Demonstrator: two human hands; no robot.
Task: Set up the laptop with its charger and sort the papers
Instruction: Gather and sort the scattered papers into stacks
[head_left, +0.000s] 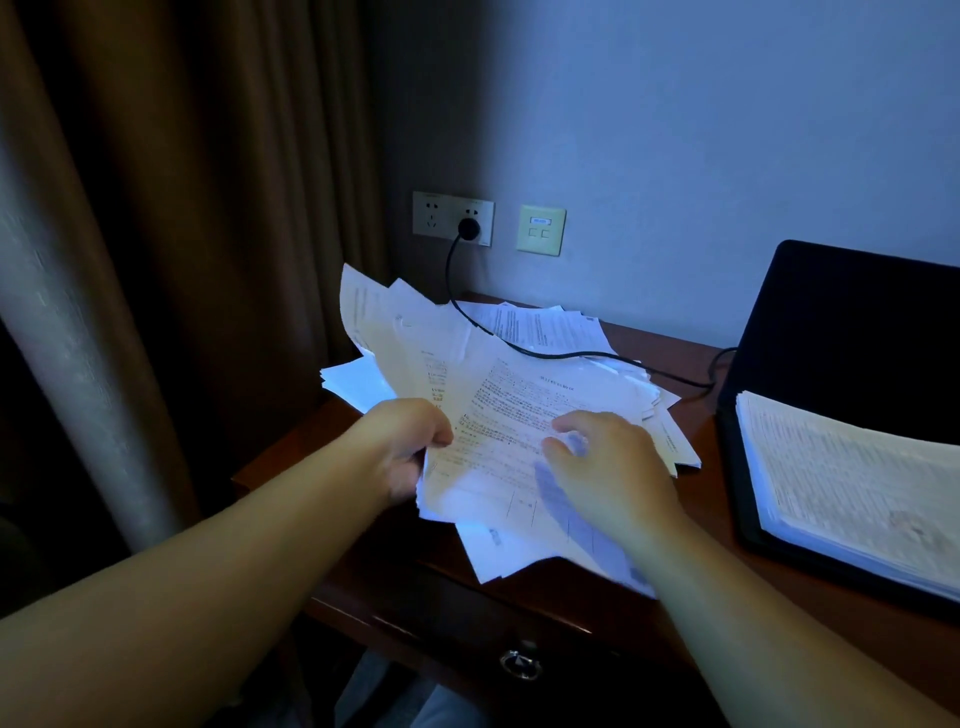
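Note:
A loose, fanned heap of printed papers covers the left part of the dark wooden desk. My left hand grips the left edge of a lifted bundle of these sheets. My right hand rests on top of the sheets, fingers spread. The open black laptop stands at the right, its screen dark, with a neat stack of papers lying on its keyboard. A black charger cable runs from a plug in the wall socket across the papers to the laptop's left side.
A brown curtain hangs left of the desk. A second wall plate sits right of the socket. A desk drawer with a ring pull faces me below the front edge.

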